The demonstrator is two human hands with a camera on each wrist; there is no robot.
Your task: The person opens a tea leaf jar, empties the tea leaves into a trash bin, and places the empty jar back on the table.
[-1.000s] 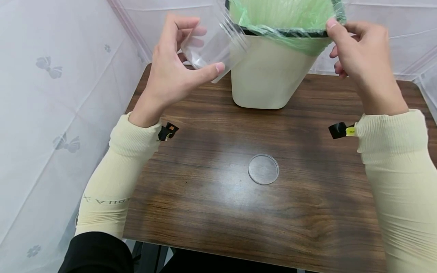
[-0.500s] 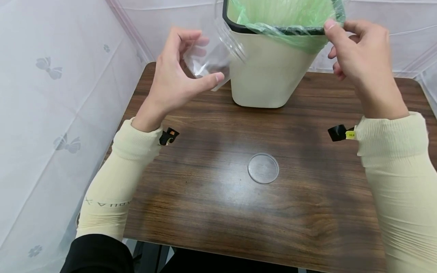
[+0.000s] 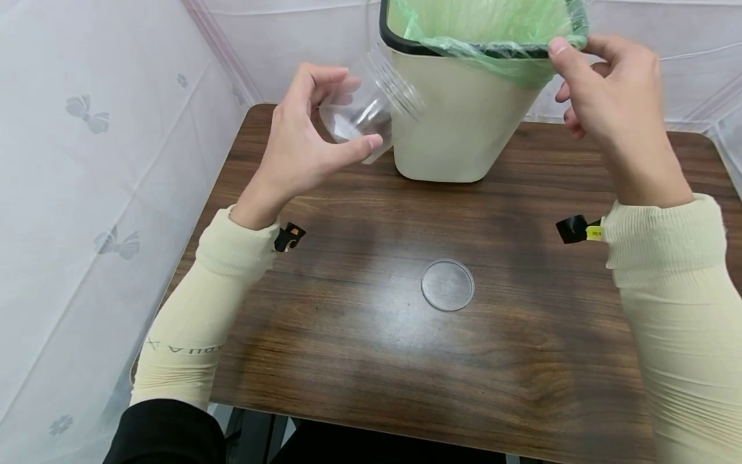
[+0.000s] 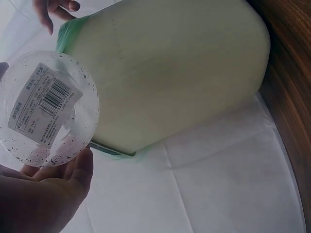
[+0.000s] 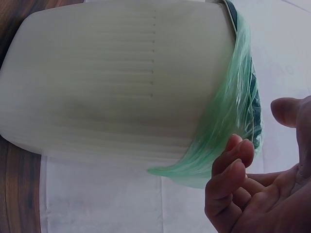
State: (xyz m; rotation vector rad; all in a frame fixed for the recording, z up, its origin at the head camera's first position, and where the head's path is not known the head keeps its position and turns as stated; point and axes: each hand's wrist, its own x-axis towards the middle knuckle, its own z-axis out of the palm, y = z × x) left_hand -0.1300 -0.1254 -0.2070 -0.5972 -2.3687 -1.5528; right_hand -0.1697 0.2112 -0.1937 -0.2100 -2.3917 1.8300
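My left hand point(image 3: 307, 135) grips a clear plastic jar point(image 3: 362, 106) with a threaded neck, thumb on one side and fingers on the other. The jar is tilted, its mouth end overlapping the left side of the cream trash bin point(image 3: 452, 122) in the head view. The left wrist view shows the jar's round bottom with a white barcode label point(image 4: 46, 104) and dark specks. My right hand point(image 3: 620, 96) is at the bin's right rim corner, beside the green trash bag point(image 3: 522, 71). Its fingers are loosely bent and its thumb point(image 5: 285, 111) stands apart from the bag.
A clear round lid point(image 3: 447, 285) lies flat on the brown wooden table point(image 3: 348, 335). The bin stands at the table's back edge, its black rim point(image 3: 400, 44) bare of the bag at the left corner. White patterned sheets point(image 3: 133, 161) hang at the left and back.
My left hand and the jar have come down a little and slightly to the right, beside the bin's upper left side. My right hand has stayed nearly still at the rim.
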